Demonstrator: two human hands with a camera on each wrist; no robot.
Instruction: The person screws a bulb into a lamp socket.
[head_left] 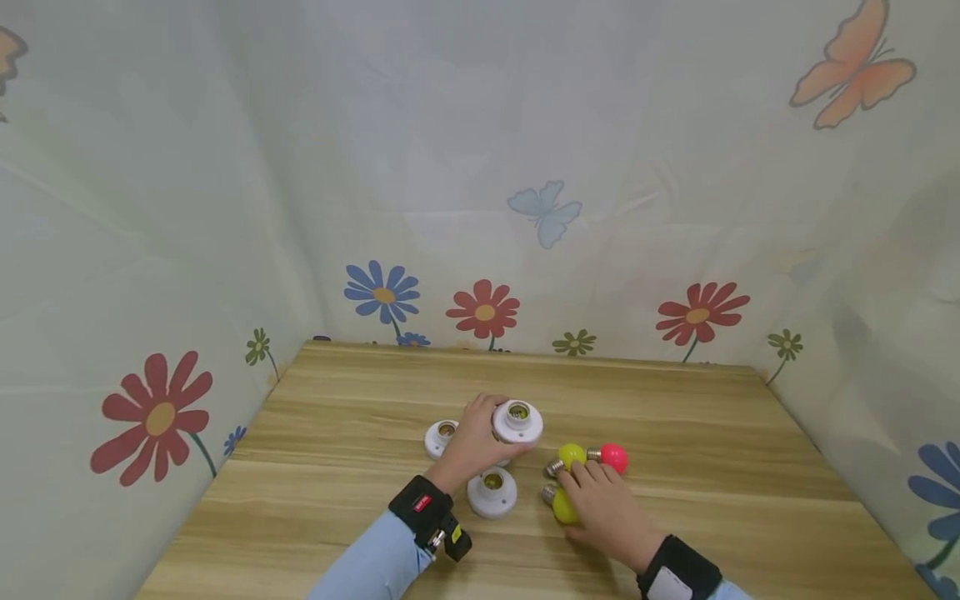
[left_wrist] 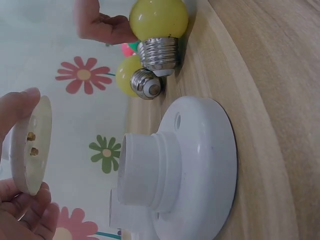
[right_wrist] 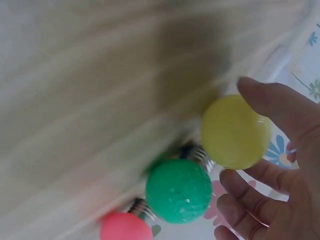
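In the head view my left hand [head_left: 477, 435] grips a white lamp holder [head_left: 517, 422] by its rim, raised over the table with its socket facing up. The left wrist view shows the underside of this lamp holder [left_wrist: 34, 145], with two brass screws. Below that hand, another white lamp holder [head_left: 492, 493] stands on the table. My right hand [head_left: 609, 510] has its thumb and fingers around a yellow light bulb [right_wrist: 236, 131] lying on its side. Beside it in the right wrist view are a green bulb [right_wrist: 179, 191] and a pink bulb [right_wrist: 126, 228].
A further white lamp holder [head_left: 435, 439] sits left of my left hand, partly covered by it. A second yellow bulb [head_left: 572, 455] lies beyond my right fingers. The wooden table [head_left: 337, 400] meets a flower-printed cloth [head_left: 480, 167] at the back and sides.
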